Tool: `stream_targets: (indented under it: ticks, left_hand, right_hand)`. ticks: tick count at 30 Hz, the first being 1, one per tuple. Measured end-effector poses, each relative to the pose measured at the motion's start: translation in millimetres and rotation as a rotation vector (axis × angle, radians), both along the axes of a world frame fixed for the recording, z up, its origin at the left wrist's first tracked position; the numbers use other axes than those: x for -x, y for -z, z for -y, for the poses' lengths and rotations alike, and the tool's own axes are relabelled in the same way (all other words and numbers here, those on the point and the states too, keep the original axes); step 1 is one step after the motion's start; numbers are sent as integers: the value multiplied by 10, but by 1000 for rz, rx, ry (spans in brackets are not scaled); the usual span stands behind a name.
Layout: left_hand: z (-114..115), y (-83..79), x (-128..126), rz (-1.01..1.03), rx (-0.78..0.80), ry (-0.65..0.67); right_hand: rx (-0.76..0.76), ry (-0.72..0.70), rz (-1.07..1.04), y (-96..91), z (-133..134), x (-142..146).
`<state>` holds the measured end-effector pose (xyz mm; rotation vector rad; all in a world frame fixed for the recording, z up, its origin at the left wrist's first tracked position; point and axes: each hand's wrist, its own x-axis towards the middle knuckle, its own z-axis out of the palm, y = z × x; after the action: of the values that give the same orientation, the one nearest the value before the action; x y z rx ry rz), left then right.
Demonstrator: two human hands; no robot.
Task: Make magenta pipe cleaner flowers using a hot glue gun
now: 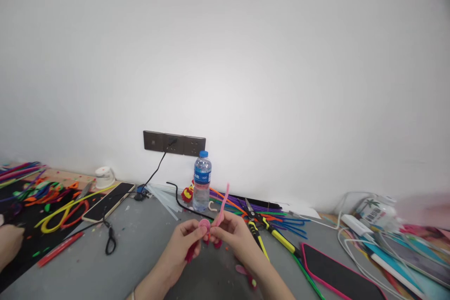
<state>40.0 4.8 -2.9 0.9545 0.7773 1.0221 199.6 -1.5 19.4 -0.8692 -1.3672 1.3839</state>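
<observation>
My left hand and my right hand meet above the grey table, both pinched on a pink pipe-cleaner piece. The left fingers grip its coiled, round pink part. The right fingers hold the straight pink stem that sticks up and to the right. Dark red bits hang below the hands.
A water bottle stands behind the hands, below a wall socket strip. Yellow-handled cutters and loose pipe cleaners lie right. Phones lie at left and right. Another person's hand is far left.
</observation>
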Motion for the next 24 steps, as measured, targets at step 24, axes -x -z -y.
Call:
stream_targets:
  ticks: [24]
  left_hand:
    - [9, 20, -25, -42, -26, -68]
  right_hand:
    - [143, -39, -32, 30, 24, 30]
